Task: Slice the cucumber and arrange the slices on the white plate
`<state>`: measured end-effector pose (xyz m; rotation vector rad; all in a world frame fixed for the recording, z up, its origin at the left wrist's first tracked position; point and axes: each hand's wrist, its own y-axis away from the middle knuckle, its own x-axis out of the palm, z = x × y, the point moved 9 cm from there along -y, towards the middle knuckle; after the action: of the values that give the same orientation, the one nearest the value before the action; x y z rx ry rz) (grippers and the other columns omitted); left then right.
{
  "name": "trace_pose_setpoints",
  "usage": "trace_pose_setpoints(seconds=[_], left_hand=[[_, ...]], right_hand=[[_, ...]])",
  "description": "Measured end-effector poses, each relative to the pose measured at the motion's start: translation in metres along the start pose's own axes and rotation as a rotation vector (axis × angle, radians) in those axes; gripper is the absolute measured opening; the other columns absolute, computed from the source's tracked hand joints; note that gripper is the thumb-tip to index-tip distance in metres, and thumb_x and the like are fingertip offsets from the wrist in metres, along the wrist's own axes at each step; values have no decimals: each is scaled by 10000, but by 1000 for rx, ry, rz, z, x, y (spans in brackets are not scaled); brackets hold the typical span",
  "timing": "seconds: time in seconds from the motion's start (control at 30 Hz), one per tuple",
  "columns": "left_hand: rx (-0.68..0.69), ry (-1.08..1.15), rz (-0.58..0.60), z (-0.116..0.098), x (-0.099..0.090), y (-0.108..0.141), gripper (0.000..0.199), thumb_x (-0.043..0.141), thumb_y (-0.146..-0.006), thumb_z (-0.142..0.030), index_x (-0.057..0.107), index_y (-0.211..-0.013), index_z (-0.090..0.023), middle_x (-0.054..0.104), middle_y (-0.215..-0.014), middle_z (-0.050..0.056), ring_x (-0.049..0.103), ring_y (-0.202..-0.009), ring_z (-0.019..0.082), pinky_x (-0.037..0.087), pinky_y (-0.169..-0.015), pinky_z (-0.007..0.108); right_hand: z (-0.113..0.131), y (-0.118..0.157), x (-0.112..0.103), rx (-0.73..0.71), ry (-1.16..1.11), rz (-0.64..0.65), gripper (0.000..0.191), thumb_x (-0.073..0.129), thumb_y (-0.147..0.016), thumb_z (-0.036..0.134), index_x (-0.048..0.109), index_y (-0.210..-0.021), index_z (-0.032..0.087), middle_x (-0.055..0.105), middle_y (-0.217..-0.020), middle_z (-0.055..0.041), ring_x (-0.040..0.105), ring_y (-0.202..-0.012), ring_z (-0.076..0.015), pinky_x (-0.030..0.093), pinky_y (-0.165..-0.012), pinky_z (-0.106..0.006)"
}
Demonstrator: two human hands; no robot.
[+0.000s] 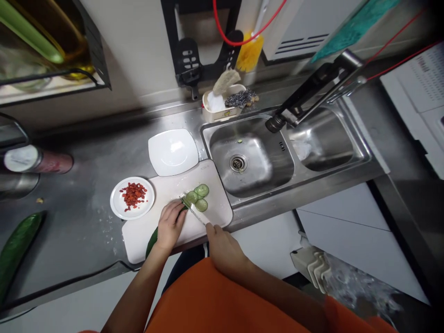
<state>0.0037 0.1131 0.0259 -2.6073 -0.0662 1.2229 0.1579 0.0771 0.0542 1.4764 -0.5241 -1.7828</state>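
My left hand (pixel 169 223) is closed round a dark green cucumber (pixel 151 241), pressing it onto the white cutting board (pixel 138 240). In my right hand (pixel 224 245) is the handle of a knife (pixel 199 216), its blade at the cucumber's cut end beside my left fingertips. Several pale green cucumber slices (pixel 201 205) lie on the board just past the blade, some overlapping. My left hand and wrist hide much of the cucumber.
A white plate of red pieces (pixel 114 203) overlaps the board's left side. Behind the board sits a white square plate (pixel 159 157). To the right is a double sink (pixel 222 157) with a faucet (pixel 294 101). Another cucumber (pixel 21 245) lies far left.
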Motion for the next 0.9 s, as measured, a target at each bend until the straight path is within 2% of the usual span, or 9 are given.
trace_pose_setpoints(seconds=[0.3, 0.47, 0.9], left_hand=[[-1, -1, -14, -1, -1, 0, 198, 540, -882, -255, 627, -1052, -201, 672, -1051, 84, 609, -1032, 219, 495, -934, 424], [11, -2, -14, -2, -1, 0, 196, 547, -878, -238, 625, -1054, -201, 676, -1047, 81, 613, -1025, 217, 496, -940, 426], [14, 17, -22, -1, -2, -1, 188, 554, -871, -221, 639, -1036, -193, 685, -1022, 78, 615, -1021, 209, 483, -944, 404]], right_hand=[[7, -2, 3, 25, 34, 22, 316, 312, -902, 43, 458, -1153, 168, 629, -946, -107, 661, -828, -200, 480, -650, -250], [7, -2, 6, 33, 44, 23, 302, 308, -909, 54, 467, -1136, 172, 636, -933, -108, 664, -817, -201, 485, -648, -249], [11, -4, -3, 20, 36, 31, 273, 346, -872, 17, 498, -1050, 156, 653, -906, -117, 665, -827, -208, 493, -680, -252]])
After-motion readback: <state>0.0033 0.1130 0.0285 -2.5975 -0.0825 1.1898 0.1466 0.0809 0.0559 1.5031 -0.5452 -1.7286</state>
